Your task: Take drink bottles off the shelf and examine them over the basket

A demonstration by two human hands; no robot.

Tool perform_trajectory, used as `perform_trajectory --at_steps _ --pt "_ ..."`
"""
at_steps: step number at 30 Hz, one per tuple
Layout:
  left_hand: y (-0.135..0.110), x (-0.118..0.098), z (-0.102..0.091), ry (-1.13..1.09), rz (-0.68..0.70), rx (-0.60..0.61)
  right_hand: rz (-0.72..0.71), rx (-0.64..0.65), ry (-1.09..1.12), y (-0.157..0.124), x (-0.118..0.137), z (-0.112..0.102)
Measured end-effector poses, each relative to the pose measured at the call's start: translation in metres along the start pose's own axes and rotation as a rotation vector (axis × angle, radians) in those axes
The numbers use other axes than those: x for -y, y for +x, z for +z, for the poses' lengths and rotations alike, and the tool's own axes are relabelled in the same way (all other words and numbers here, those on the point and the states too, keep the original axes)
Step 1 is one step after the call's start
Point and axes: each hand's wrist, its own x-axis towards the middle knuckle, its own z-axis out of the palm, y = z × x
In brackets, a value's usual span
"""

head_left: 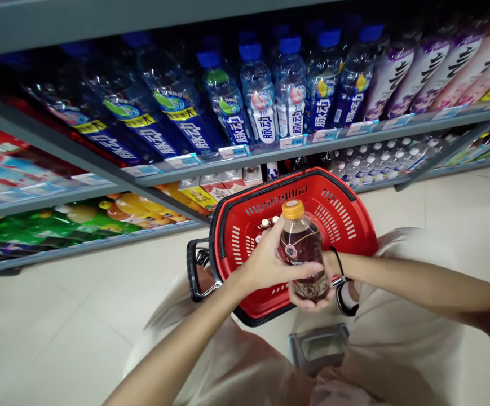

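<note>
In the head view a bottle of dark brown drink with an orange-yellow cap is held tilted over the basket. My left hand grips it from the left, its thumb lying across the front of the label. From the right and below, my right hand cups the base of the bottle, partly hidden behind it. A black band circles my right wrist. Under both hands is a red shopping basket with a black rim. Small white-capped items show inside it, partly covered by my left hand.
Ahead, a grey shelf bears blue-capped drink bottles and purple-and-white bottles. Lower down stand cartons and small water bottles. The basket's black handle sticks out left. My knees flank the basket, and a grey stool-like object is below.
</note>
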Motion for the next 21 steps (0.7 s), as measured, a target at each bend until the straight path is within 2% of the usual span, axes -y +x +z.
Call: perform_trajectory --at_steps 5,10,15,21 --pt "-0.0026 0.0007 -0.0001 0.073 0.014 0.006 0.013 -0.056 -0.029 -0.0028 -0.0005 0.0037" --pt "-0.0017 0.0004 -0.0005 0.103 0.044 0.01 0.02 -0.12 -0.024 -0.0034 -0.0036 -0.0024" --pt "-0.0026 0.0033 -0.001 0.123 0.053 0.014 0.032 -0.058 -0.005 -0.0044 -0.0017 -0.0018" --pt "-0.0007 0.0034 -0.0027 0.124 0.032 -0.008 -0.028 -0.072 0.042 -0.0041 0.0011 0.0009"
